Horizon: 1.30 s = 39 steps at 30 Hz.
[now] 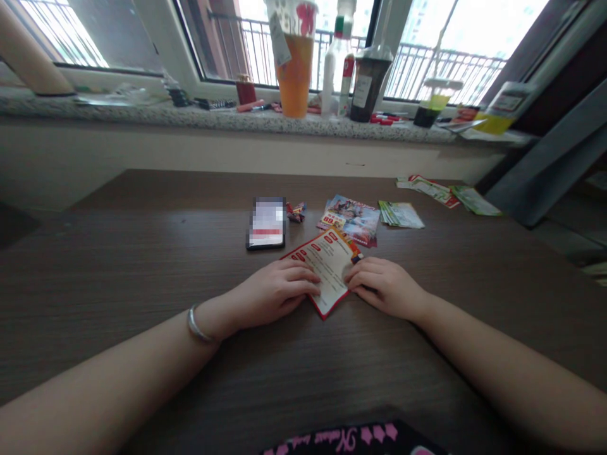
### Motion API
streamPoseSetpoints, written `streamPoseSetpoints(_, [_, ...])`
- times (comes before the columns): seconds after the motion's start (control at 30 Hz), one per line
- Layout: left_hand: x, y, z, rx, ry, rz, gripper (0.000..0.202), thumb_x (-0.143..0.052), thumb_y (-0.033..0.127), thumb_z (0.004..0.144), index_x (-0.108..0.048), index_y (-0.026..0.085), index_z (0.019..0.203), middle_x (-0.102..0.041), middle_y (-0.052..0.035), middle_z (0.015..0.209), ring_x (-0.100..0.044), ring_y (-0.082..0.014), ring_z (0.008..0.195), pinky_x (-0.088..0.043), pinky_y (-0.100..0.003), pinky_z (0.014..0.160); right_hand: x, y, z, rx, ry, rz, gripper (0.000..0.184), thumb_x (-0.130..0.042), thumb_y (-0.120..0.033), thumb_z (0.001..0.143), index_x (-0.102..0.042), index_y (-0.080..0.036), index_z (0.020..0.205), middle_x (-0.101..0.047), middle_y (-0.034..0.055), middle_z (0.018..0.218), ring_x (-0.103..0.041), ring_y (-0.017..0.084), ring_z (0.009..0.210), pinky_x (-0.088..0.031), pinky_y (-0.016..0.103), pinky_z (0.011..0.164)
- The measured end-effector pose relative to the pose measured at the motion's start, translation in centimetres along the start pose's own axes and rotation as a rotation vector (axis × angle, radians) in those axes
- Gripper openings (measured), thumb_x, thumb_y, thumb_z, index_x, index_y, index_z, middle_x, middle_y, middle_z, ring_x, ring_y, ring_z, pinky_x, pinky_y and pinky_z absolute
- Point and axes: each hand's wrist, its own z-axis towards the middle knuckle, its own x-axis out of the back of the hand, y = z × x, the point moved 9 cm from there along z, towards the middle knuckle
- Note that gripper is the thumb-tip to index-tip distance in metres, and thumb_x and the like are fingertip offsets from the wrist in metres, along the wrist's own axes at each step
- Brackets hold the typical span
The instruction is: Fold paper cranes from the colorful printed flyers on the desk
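A leaflet point(328, 265) with a red border and printed text lies slanted on the table in front of me, one corner pointing toward me. My left hand point(284, 287) has its fingers curled over the leaflet's left edge. At the right edge, the fingers of my right hand point(382, 285) are bent against the paper. Both thumbs are low, near the edges, and the undersides of the hands are hidden. Just beyond the leaflet lies a small pile of colourful flyers point(349, 218), partly covered by its far corner.
A phone point(266, 223) and a crumpled wrapper point(296, 212) lie beyond my left hand. Green-and-white leaflets point(402, 215) and more papers point(439, 191) are at the far right. The windowsill point(213, 119) carries an orange drink cup point(294, 72), a dark cup point(368, 85) and bottles.
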Motion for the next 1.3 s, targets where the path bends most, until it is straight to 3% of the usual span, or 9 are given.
streamPoseSetpoints(0.47, [-0.1, -0.6, -0.1, 0.078, -0.007, 0.040, 0.023, -0.048, 0.022, 0.093, -0.066, 0.023, 0.107, -0.065, -0.0054, 0.117, -0.058, -0.0204, 0.108, -0.046, -0.041, 0.099, -0.8, -0.5, 0.2, -0.010, -0.064, -0.149, 0.017, -0.049, -0.026, 0.094, -0.066, -0.022, 0.094, -0.069, 0.0048, 0.101, -0.062, 0.019, 0.095, -0.050, 0.034, 0.084])
streamPoseSetpoints(0.6, [0.0, -0.9, -0.3, 0.127, 0.018, 0.078, 0.019, -0.052, 0.025, 0.091, -0.065, 0.021, 0.105, -0.059, -0.0077, 0.128, -0.047, -0.0260, 0.127, -0.039, -0.049, 0.106, -1.0, -0.4, 0.4, -0.029, -0.065, -0.111, 0.016, -0.048, -0.023, 0.093, -0.064, -0.022, 0.092, -0.066, 0.0039, 0.119, -0.061, 0.019, 0.106, -0.048, 0.039, 0.094])
streamPoseSetpoints(0.7, [-0.2, -1.0, -0.4, 0.146, -0.006, 0.072, 0.019, -0.054, 0.024, 0.089, -0.063, 0.019, 0.105, -0.054, -0.0094, 0.135, -0.037, -0.0279, 0.135, -0.036, -0.051, 0.109, -1.1, -0.2, 0.5, -0.050, -0.064, -0.034, 0.014, -0.048, -0.021, 0.093, -0.063, -0.022, 0.092, -0.065, 0.0037, 0.122, -0.060, 0.018, 0.111, -0.047, 0.040, 0.098])
streamPoseSetpoints(0.93, [-0.1, -0.4, -0.2, 0.140, -0.019, 0.058, 0.023, -0.058, 0.026, 0.085, -0.062, 0.020, 0.107, -0.057, -0.0098, 0.131, -0.051, -0.0262, 0.123, -0.041, -0.049, 0.105, -1.1, -0.2, 0.4, -0.113, -0.052, 0.046, 0.013, -0.048, -0.018, 0.091, -0.060, -0.021, 0.090, -0.065, 0.0054, 0.122, -0.061, 0.019, 0.110, -0.049, 0.041, 0.096])
streamPoseSetpoints(1.13, [-0.2, 0.5, 0.1, 0.167, -0.015, 0.121, 0.042, -0.059, 0.034, 0.084, -0.055, 0.019, 0.123, -0.058, -0.0114, 0.128, -0.052, -0.0284, 0.120, -0.043, -0.047, 0.102, -1.1, 0.2, 0.3, -0.246, -0.023, 0.127, 0.010, -0.048, -0.018, 0.090, -0.056, -0.021, 0.093, -0.070, 0.0064, 0.109, -0.066, 0.021, 0.097, -0.053, 0.039, 0.084])
streamPoseSetpoints(1.3, [-0.2, 0.7, 0.2, 0.196, 0.008, 0.116, 0.027, -0.055, 0.032, 0.088, -0.062, 0.020, 0.112, -0.062, -0.0091, 0.122, -0.055, -0.0257, 0.115, -0.044, -0.046, 0.101, -1.2, 0.1, 0.5, -0.265, -0.028, 0.194, 0.008, -0.050, -0.015, 0.088, -0.055, -0.022, 0.088, -0.070, 0.0051, 0.107, -0.066, 0.020, 0.097, -0.052, 0.037, 0.084])
